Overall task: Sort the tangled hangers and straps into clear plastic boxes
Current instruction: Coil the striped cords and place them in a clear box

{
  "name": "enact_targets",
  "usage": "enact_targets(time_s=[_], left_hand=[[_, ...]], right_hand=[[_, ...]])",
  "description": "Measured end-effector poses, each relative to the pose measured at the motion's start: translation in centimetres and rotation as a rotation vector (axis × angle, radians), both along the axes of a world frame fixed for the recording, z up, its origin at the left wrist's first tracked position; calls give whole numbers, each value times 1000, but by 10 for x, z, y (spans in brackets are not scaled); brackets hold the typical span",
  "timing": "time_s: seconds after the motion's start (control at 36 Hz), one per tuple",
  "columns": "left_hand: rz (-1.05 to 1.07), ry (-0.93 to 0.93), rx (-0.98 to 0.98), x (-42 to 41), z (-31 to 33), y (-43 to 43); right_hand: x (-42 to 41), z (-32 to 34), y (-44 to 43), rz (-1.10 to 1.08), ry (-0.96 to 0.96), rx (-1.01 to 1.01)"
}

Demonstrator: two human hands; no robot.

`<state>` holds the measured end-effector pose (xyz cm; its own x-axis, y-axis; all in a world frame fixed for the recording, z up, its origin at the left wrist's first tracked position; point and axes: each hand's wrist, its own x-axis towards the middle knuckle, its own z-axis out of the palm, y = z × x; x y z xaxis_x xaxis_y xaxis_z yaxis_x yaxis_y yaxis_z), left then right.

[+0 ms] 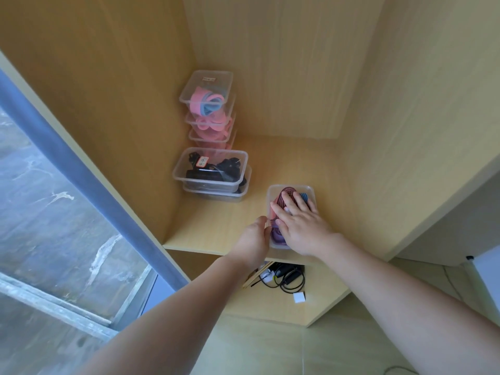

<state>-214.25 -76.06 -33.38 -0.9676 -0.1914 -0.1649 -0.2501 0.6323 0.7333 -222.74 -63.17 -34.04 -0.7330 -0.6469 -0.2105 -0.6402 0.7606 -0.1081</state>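
A clear plastic box (311,191) sits near the front of a wooden shelf, filled with maroon, purple and blue straps (287,194). My right hand (303,221) lies flat on top of them with fingers straight, pressing down. My left hand (257,234) is at the box's left edge, its fingers curled against the rim; their tips are hidden. At the back left stand stacked clear boxes: a tall stack with pink and blue straps (208,101), and two lower boxes with black straps (212,171).
The shelf (216,226) is boxed in by wooden side and back walls. Below it, a lower shelf holds black cables (286,276) and a small white cube (299,298). A window with a blue-grey frame (67,163) runs along the left.
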Motion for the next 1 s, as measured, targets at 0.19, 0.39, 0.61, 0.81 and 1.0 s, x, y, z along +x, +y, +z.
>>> enact_targets(time_s=[0.19,0.39,0.61,0.81,1.0], left_hand=[[29,-108,250,4,1,-3],[-53,-54,186,9,-2,-3],[-2,-67,86,9,-8,-17],[110,-25,-15,8,-2,-33],[337,55,-18,7,6,-58]], right_hand=[[1,8,-18,-116,-14,-53],[3,-3,-18,-121,68,-25],[-5,-2,-10,-92,63,-6],[-25,14,1,-155,87,110],[-32,54,-48,3,93,-182]])
